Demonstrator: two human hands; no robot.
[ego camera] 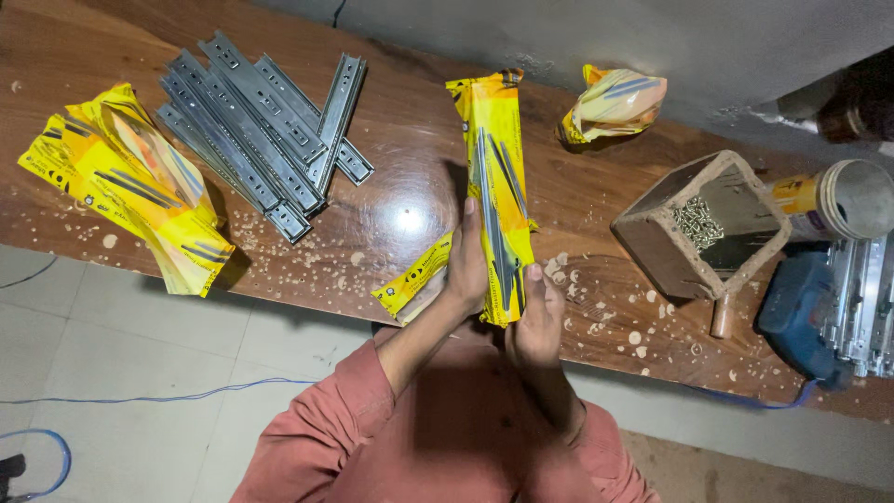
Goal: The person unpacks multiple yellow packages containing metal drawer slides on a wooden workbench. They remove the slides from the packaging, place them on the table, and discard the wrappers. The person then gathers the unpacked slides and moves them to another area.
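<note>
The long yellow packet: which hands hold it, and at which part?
Both hands, left hand and right hand, hold the long yellow packet at its lower end, one on each side.

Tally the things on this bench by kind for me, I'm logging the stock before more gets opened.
Yellow packs, long: 1, held upright by left hand and right hand, pack
Yellow wrappers, loose or crumpled: at least 3, pile, one, one
Bare metal slides: about 6, overlapping, count unsure
Screw box: 1
Tub: 1
Total: about 12
</note>
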